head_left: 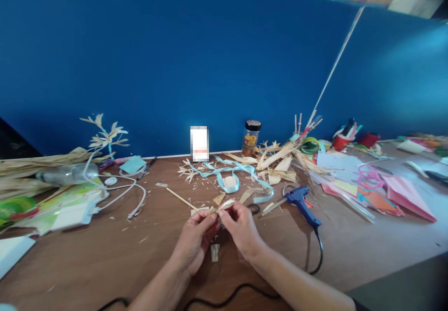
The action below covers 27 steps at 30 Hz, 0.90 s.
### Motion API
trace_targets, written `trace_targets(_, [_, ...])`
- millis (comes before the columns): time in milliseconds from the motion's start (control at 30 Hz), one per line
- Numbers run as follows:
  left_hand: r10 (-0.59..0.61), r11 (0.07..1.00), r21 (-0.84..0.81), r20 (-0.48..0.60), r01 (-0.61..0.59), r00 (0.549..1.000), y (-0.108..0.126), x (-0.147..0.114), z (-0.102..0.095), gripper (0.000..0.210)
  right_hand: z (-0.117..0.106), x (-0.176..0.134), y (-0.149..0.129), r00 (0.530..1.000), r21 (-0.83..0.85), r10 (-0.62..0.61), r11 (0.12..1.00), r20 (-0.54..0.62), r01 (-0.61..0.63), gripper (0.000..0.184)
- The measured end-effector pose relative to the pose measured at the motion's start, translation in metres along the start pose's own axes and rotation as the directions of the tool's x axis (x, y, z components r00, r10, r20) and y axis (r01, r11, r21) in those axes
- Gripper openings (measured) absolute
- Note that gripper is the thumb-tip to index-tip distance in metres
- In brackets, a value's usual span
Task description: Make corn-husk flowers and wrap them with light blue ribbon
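Observation:
In the middle of the table, my left hand (199, 236) and my right hand (241, 229) meet with their fingertips pinched on a small pale strip of dried husk (227, 204). A thin wooden stick (181, 198) runs up to the fingers of my left hand; I cannot tell whether it is held or lies behind them. Loose husk scraps (219, 199) lie just beyond my fingers, and another husk piece (214, 253) is on the table below them. Right of my right hand rests a blue glue gun (304, 206), its nozzle toward my hands.
Beyond my hands lie light-blue ribbon (229, 185) and a pile of dried husks (280, 161) beside a dark-lidded jar (251, 139). A husk flower (109, 138), a clear bottle (70, 174) and white cable are left. Pink scissors (370, 176) and papers lie right. A blue partition (157, 59) stands behind.

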<state>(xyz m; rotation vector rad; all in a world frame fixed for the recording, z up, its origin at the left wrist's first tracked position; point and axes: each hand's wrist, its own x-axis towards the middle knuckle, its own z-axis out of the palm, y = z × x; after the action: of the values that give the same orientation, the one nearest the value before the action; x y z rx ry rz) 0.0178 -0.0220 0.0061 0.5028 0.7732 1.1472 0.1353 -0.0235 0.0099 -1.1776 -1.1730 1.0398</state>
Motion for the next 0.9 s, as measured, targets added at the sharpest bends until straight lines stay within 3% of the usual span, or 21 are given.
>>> trace_targets(167, [0.010, 0.998, -0.061, 0.073, -0.006, 0.997, 0.002, 0.000, 0.003, 0.019, 0.001, -0.004, -0.002, 1.000, 0.011, -0.009, 1.000, -0.006, 0.009, 0.012])
trace_targets(267, [0.034, 0.998, -0.051, 0.093, -0.029, 0.995, 0.004, -0.001, 0.003, 0.021, -0.003, -0.007, -0.008, 0.996, 0.082, 0.029, 0.996, 0.082, -0.035, 0.014])
trace_targets(400, [0.040, 0.999, 0.002, 0.044, -0.041, 0.998, 0.007, -0.001, 0.001, 0.027, -0.017, -0.008, -0.019, 0.983, 0.159, 0.052, 0.984, 0.176, -0.080, 0.042])
trace_targets(533, [0.002, 0.995, 0.099, 0.020, -0.004, 1.000, 0.006, -0.002, 0.000, 0.034, -0.034, -0.007, -0.029, 0.982, -0.156, -0.083, 0.982, 0.169, 0.109, 0.033])
trace_targets(667, [0.007, 0.984, 0.179, 0.052, -0.016, 0.999, 0.004, -0.002, 0.001, 0.033, -0.040, -0.008, -0.038, 0.928, -0.474, -0.252, 0.804, 0.273, 0.358, 0.015])
trace_targets(767, [0.023, 0.978, 0.208, 0.062, -0.035, 0.998, 0.004, -0.002, 0.001, 0.033, -0.039, -0.009, -0.040, 0.900, -0.580, -0.311, 0.689, 0.305, 0.434, 0.014])
trace_targets(900, [0.024, 0.979, 0.198, 0.072, -0.038, 0.997, 0.005, -0.003, 0.003, 0.035, -0.035, -0.008, -0.036, 0.894, -0.621, -0.318, 0.643, 0.315, 0.447, 0.014])
